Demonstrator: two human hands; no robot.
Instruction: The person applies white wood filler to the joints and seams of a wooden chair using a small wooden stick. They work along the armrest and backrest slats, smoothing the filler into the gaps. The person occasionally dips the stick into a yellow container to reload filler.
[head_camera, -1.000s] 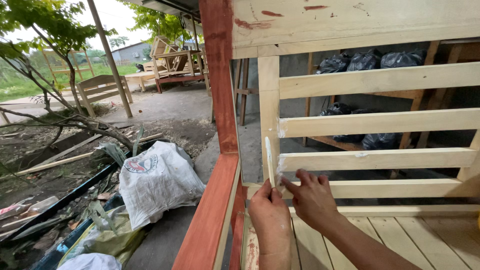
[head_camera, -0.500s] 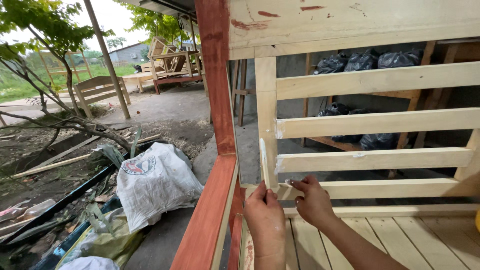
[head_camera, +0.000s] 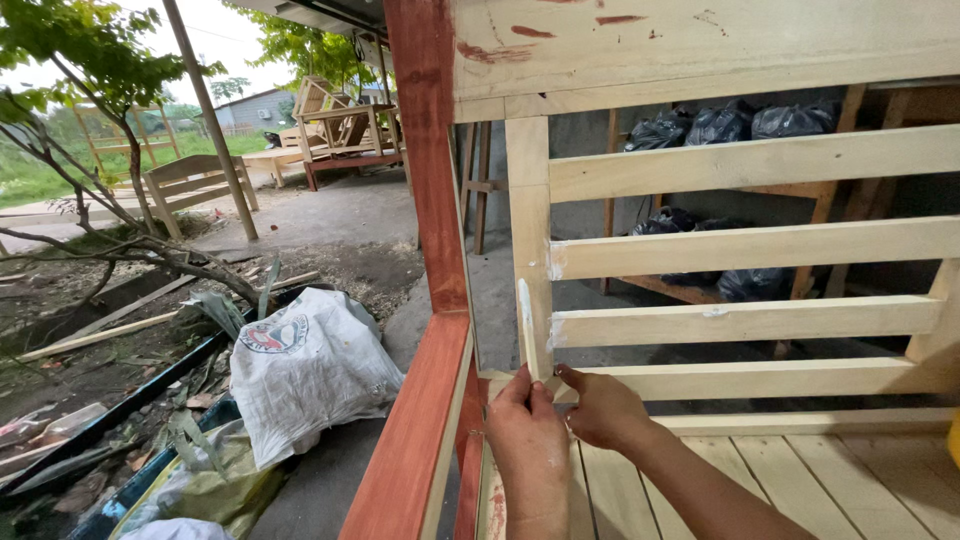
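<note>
The left hand (head_camera: 527, 440) pinches the lower end of a thin pale stick (head_camera: 527, 328), held upright against the unpainted wooden post (head_camera: 528, 230). The right hand (head_camera: 603, 408) rests just beside it, fingertips closed on the stick's base where the lowest slat (head_camera: 760, 378) meets the post.

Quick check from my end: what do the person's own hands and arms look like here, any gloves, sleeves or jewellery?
Both are bare. The left hand and the right hand wear no gloves, and no rings show on the fingers. The right forearm is uncovered as far as the frame's edge: no sleeve, watch or band. Only the left wrist shows, also bare.
</note>
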